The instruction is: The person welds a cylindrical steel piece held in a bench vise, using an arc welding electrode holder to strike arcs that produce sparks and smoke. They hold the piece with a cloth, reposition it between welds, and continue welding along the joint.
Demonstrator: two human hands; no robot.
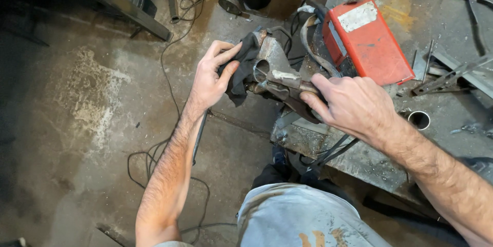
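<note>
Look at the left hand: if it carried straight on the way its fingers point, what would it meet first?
The left hand points right; it already presses a dark cloth, with the grey metal tool directly behind. Depth looks close, probably touching.

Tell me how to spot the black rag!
Find the red box on the metal bench. Just left, two hands hold a rusty tool. The rag is the soft dark cloth under the left hand, unlike the hard metal around.
</note>
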